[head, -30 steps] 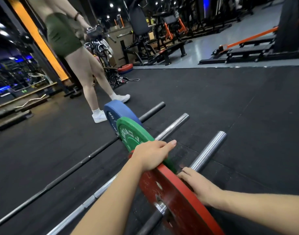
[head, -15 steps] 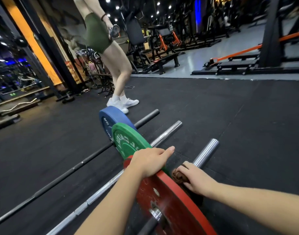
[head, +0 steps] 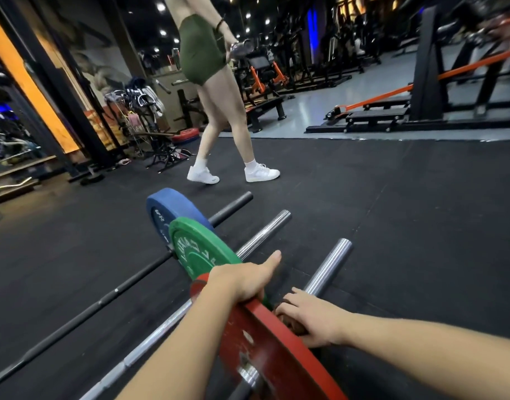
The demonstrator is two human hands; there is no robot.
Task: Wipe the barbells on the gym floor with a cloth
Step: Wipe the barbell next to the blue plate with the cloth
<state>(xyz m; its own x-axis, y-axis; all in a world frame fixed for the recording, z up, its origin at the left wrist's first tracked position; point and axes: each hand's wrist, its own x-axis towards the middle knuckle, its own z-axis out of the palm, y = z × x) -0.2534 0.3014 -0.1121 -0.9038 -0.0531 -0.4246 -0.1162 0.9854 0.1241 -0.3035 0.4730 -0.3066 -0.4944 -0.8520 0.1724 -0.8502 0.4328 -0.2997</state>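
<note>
Closest to the viewer: a red plate (head: 276, 356) stands on edge on the nearest barbell, its rim running up from the bottom of the view.
Left hand: the left hand (head: 242, 281) grasps the top of the red rim, thumb pointing forward, which appears to steady the plate.
Right hand: the right hand (head: 311, 319) sits against the plate's right face, fingers bunched around a brown cloth (head: 292, 327) that is mostly hidden beneath them.
Step in hand: most likely wiping the plate's outer face where it meets the bar.
Doing it well: hold the rim firmly so the bar cannot roll, spread the cloth flat under the palm, then wrap it round the chrome sleeve (head: 328, 267) and draw outward to the tip.
Further out: a green plate (head: 198, 252) and a blue plate (head: 167, 209) stand on two more bars lying alongside on the black floor (head: 392, 226). Whether they are clean cannot be told.
Farthest: a passer-by (head: 219, 111) in white shoes walks beyond the bar ends, so allow them room.
</note>
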